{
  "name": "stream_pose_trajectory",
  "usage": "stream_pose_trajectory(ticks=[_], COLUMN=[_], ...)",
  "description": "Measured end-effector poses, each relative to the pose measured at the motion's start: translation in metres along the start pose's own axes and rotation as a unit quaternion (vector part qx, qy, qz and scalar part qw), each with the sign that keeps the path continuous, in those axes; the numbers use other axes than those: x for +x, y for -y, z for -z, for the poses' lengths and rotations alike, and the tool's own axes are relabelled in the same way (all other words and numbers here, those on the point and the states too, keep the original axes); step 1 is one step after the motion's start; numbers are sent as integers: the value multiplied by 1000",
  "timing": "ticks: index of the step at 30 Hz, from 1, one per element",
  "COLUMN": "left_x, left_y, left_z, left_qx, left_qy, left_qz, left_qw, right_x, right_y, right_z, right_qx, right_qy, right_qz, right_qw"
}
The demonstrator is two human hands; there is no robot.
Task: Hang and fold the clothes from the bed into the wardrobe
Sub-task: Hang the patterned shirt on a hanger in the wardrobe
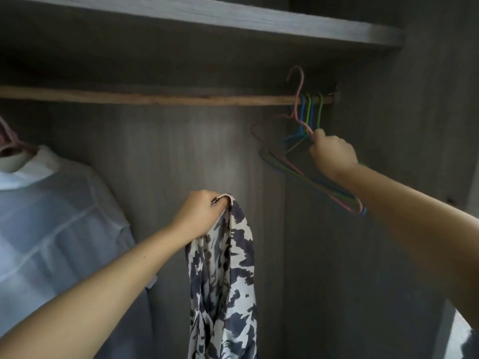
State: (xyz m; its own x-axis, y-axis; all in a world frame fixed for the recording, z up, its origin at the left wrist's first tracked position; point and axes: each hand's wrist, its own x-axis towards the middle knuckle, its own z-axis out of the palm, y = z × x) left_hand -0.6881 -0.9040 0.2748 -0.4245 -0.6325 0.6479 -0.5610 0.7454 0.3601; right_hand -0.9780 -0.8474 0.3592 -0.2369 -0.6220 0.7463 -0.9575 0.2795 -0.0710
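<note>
My left hand [201, 215] grips the top of a white garment with dark blue blotches [224, 281], which hangs below the wooden rail [155, 98]. My right hand [331, 152] pinches a pink wire hanger [298, 110], its hook lifted above the rail's right end, beside blue and green hangers [309, 110].

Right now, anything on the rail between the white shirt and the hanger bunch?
No. In the head view the rail runs bare from the white shirt to the hangers; only the wardrobe's back panel shows behind.
</note>
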Motion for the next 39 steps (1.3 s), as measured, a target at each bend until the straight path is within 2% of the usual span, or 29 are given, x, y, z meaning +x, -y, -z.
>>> stream_pose_trajectory(ticks=[4,6,7,9,10,11,13,16,18,19,21,23,25,27,29,30,31,35,39], left_x=[-9,-15,-17,-20,-20,-22,-25,-35,-42,-45,-51,-55,-56,-55,-55,-56,-58,-77,-96], left_y=[1,-7,-13,-27,-34,-39,-46,-55,-64,-72,-93,-116,-136,-146,-142,-135,-128,-105,-94], left_z=[-11,-15,-16,-19,-20,-21,-25,-30,-34,-36,-39,-38,-32,-19,-6,-2,0,-14,-52], left_qx=[-4,-8,-8,-5,-3,-1,-2,-11,-37,-54,-92,-116,-123,-119,-111,-117,-127,-61,-115], left_qy=[83,140,166,197,203,206,204,205,197,193,204,231,246,239,237,243,251,260,260], left_qz=[55,82,83,77,74,73,80,116,129,129,121,97,80,84,87,95,111,166,171], left_qw=[995,987,983,977,976,976,976,972,971,971,967,961,958,960,961,958,953,949,943], right_x=[-69,-108,-121,-133,-137,-141,-153,-179,-197,-206,-223,-238,-251,-265,-277,-281,-283,-280,-273], right_y=[4,8,12,19,21,22,18,4,-4,-7,-5,3,12,13,6,1,-6,-29,-47], right_z=[-25,-38,-40,-36,-29,-20,3,46,71,81,94,97,91,82,74,73,73,89,109], right_qx=[178,307,404,565,595,608,655,760,809,826,847,854,840,801,730,698,676,641,581], right_qy=[-78,-47,-19,39,67,83,61,-16,-37,-39,-34,-28,-18,14,59,88,118,213,288], right_qz=[-61,-123,-158,-222,-236,-237,-232,-237,-240,-236,-221,-197,-183,-167,-135,-121,-115,-120,-145], right_qw=[979,943,901,794,765,753,716,605,536,510,482,481,511,575,667,700,718,727,747])
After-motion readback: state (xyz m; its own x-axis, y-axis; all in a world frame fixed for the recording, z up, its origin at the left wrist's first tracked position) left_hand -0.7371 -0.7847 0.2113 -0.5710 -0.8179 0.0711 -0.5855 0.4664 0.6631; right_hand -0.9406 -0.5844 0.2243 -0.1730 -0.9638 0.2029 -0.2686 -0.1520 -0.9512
